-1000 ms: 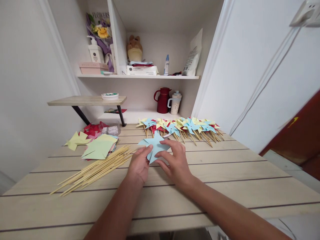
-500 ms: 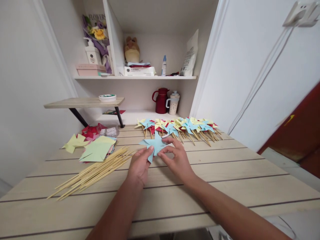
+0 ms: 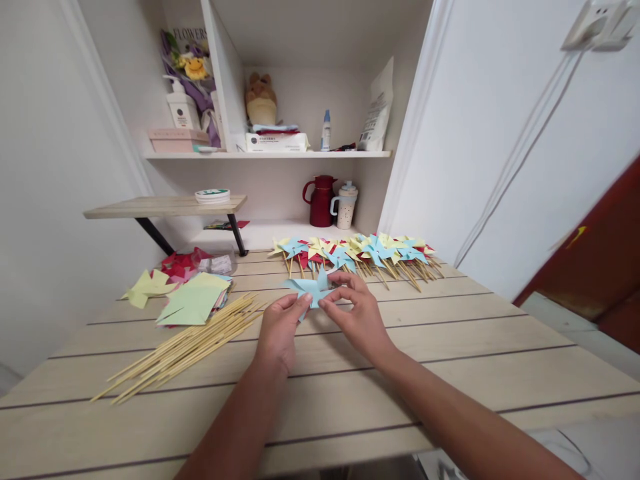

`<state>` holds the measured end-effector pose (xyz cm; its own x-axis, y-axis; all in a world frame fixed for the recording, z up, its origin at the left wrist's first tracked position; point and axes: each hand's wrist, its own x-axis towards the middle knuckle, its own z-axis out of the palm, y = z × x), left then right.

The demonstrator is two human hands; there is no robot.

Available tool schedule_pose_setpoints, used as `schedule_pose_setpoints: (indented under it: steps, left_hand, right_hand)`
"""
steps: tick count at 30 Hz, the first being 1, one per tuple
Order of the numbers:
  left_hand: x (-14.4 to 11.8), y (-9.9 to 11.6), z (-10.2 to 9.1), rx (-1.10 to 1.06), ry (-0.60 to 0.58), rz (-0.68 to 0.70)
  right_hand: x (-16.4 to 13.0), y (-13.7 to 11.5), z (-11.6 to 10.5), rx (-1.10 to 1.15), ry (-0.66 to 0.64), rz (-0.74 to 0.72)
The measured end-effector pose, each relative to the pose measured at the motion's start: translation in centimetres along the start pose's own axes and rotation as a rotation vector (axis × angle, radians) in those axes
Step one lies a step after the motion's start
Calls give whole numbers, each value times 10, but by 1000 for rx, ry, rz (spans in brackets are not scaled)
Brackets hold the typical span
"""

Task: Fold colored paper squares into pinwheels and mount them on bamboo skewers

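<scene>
Both my hands pinch a light blue paper pinwheel (image 3: 309,287) just above the wooden table (image 3: 450,347). My left hand (image 3: 280,330) grips its near left edge between thumb and fingers. My right hand (image 3: 356,313) holds its right side, fingers curled over the paper. A row of finished blue, yellow and red pinwheels on sticks (image 3: 357,255) lies just beyond my hands. A bundle of bamboo skewers (image 3: 185,347) lies to the left of my left hand.
Cut yellow-green paper sheets (image 3: 193,301) and red scraps (image 3: 183,262) sit at the table's left. A low wooden riser (image 3: 165,205) carries a tape roll (image 3: 213,195). A red jug (image 3: 321,200) and a cup (image 3: 345,205) stand in the shelf recess behind.
The blue pinwheel has been lifted and tilted flatter, farther from me. My right hand's fingers have curled up over its right side; my left hand still pinches it.
</scene>
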<state>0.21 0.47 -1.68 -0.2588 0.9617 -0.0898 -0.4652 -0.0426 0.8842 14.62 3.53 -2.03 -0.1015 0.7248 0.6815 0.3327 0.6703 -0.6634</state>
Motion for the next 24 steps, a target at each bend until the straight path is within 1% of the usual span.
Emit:
schedule_pose_setpoints:
  steps: [4, 12, 18, 22, 24]
  left_hand:
    - [1, -1, 1, 34, -5, 23]
    - [-1, -1, 2, 34, 25, 24]
    - [3, -4, 1, 40, 9, 12]
    - [6, -6, -1, 79, 23, 67]
    - [6, -6, -2, 134, 4, 103]
  right_hand:
    - [0, 0, 0, -8, -5, 1]
    - [-1, -1, 2, -27, -9, -42]
    - [-1, 2, 3, -31, -31, -24]
    - [0, 3, 2, -6, -26, -15]
    - [2, 2, -1, 13, -2, -21]
